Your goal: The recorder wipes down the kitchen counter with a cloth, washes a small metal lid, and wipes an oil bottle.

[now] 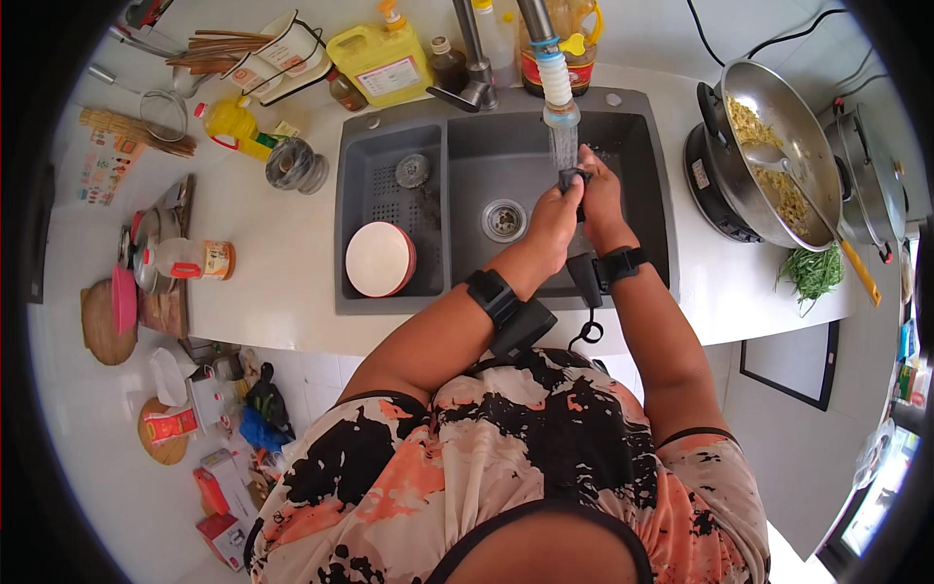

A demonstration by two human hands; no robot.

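Observation:
My left hand (551,223) and my right hand (600,193) are close together over the large basin of a grey double sink (467,168). A small black object (572,179) sits between them, with my left thumb pressed on it; what it is cannot be made out. My right hand lies against its far side, fingers pointing toward the back wall, its grip partly hidden. Water runs from the ribbed tap extension (556,84) just above the hands. Each wrist wears a black strap with a device. Left of the hands is a metal drain strainer (504,220).
A white bowl (378,259) with a red outside and a scouring pad (412,171) are in the smaller basin. On the right, a wok (813,139) of food holds a ladle beside chopped greens (813,274). A yellow detergent jug (383,62) stands behind the sink.

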